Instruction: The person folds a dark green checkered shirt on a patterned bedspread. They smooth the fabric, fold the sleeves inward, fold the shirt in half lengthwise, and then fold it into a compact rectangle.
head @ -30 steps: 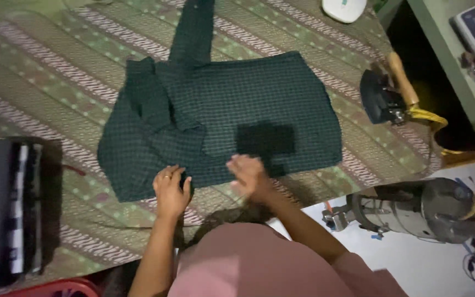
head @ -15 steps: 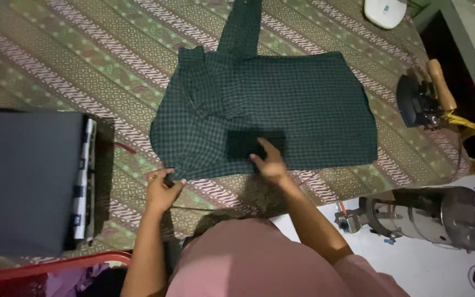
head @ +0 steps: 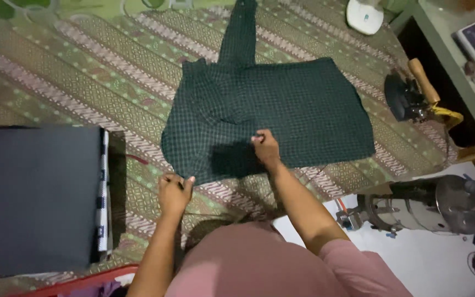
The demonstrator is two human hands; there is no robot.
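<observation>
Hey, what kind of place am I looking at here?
Probably a room at home set up for ironing on the floor: a dark checked shirt lies on a patterned mat, with an iron beside it.

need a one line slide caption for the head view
Left hand grips the lower corner of a dark green checked shirt spread on a patterned mat; right hand pinches its middle.
</observation>
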